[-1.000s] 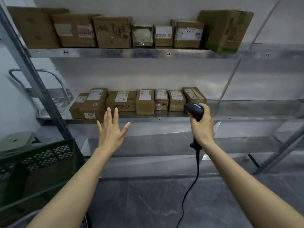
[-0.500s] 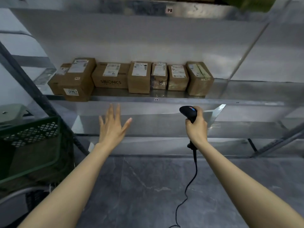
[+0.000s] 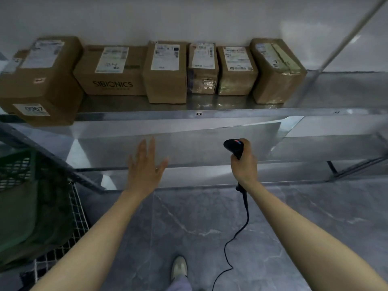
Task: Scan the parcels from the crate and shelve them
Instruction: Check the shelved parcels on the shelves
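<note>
Parcels (image 3: pixel 165 72) line the shelf (image 3: pixel 231 114); below it the left hand (image 3: pixel 144 171) is empty, fingers (image 3: pixel 147 150) spread, the right hand (image 3: pixel 244 164) grips the scanner (image 3: pixel 234 147). The crate (image 3: pixel 16 185) left of it may hold more

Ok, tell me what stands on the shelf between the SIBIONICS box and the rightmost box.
The head view shows three labelled parcels in a row there: a taller box, a small taped box and a squat box.

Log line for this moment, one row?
left hand: open, empty | right hand: grips scanner | parcels: row on shelf | crate: at left
</note>
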